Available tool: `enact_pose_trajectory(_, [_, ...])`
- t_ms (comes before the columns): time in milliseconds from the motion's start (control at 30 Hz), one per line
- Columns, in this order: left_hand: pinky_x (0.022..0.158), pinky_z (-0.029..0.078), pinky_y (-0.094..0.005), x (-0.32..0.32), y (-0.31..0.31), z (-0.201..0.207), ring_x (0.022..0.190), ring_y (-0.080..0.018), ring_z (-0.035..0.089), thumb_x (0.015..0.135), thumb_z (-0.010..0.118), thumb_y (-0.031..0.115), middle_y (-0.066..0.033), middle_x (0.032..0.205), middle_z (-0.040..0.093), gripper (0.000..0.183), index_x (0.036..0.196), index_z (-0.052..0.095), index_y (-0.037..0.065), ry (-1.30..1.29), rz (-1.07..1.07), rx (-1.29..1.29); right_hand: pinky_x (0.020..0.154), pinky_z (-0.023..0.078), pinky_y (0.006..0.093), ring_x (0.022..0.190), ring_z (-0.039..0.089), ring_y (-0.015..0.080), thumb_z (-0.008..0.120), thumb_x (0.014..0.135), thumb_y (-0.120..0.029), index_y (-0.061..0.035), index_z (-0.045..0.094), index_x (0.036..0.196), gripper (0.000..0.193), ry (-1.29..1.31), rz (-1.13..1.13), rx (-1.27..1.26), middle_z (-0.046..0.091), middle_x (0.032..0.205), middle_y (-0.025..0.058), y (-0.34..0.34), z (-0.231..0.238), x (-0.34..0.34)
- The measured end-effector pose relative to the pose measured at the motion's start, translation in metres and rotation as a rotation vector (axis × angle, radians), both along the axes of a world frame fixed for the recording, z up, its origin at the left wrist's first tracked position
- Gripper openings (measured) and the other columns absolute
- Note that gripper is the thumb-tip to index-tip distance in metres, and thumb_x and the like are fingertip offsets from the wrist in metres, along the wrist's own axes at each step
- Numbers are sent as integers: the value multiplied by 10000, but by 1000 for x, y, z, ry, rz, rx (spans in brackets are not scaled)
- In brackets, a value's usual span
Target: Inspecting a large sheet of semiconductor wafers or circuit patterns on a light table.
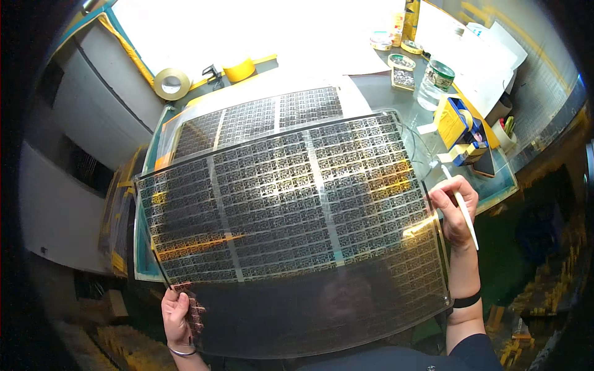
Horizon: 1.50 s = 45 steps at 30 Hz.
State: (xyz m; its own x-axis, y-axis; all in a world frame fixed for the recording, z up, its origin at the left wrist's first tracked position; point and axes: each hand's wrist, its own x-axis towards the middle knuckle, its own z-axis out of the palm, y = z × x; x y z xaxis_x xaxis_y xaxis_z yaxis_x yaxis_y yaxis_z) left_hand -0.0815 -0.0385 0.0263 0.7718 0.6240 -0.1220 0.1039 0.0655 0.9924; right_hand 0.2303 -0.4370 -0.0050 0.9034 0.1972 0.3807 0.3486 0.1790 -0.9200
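Observation:
A large dark, glossy film sheet [272, 191] with rows of fine circuit-like patterns is raised and tilted in front of me. My left hand [177, 315] pinches its lower left edge, thumb on top. At the right edge my right hand [456, 207] grips the sheet between thumb and fingers. A slim white pen-like stick [463, 213] is also tucked in that hand, pointing down toward the wrist. Behind the raised sheet, a second patterned sheet [247, 117] lies on the bright table, partly hidden by the first.
A tape roll [172, 84] and a yellow tape roll [239, 68] sit at the far left. On the right stand a clear jar [435, 85], a small tray of bits [403, 78], a blue tape dispenser [467, 123] and a cup with pens [506, 133]. A grey cabinet [105, 74] borders the left.

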Motion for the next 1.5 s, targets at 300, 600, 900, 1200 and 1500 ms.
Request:
enact_pose_trajectory(300, [501, 380, -206, -5, 5, -5, 553, -43, 495, 986, 562, 81, 51, 711, 543, 18, 994, 576, 73, 0, 35, -36, 578, 507, 244, 609, 624, 123, 673, 877, 36, 6, 630, 862, 54, -17, 41, 38, 684, 753, 96, 1, -1, 2])
enact_pose_trajectory(600, [571, 460, -213, -10, 12, -10, 642, -64, 557, 997, 554, 74, 22, 780, 568, 33, 969, 544, 59, -11, 27, -71, 588, 532, 236, 626, 649, 107, 704, 894, -29, -2, 644, 877, 68, 9, 83, 17, 711, 794, 104, -3, 2, 1])
enact_pose_trajectory(900, [526, 446, -211, -14, 18, -13, 590, -52, 541, 994, 550, 46, 48, 722, 541, 141, 871, 508, 102, -42, 17, -99, 599, 547, 237, 635, 658, 105, 716, 892, -46, -6, 640, 871, 88, 4, 86, 8, 719, 800, 106, -3, 3, 0])
enact_pose_trajectory(1200, [567, 475, -214, -13, 17, -10, 641, -60, 574, 993, 555, 56, 29, 773, 571, 107, 901, 515, 95, -1, 31, -67, 598, 552, 236, 634, 665, 108, 718, 884, -25, -8, 641, 878, 79, -13, 105, 21, 723, 803, 110, -3, 3, 1])
enact_pose_trajectory(1500, [505, 401, -197, -21, 38, -20, 568, -32, 499, 981, 590, 90, 59, 713, 542, 61, 1038, 588, 69, 38, 37, -11, 748, 564, 277, 801, 701, 151, 745, 847, -1, -12, 652, 918, 117, 8, 83, -50, 737, 895, 121, -4, 1, 2])
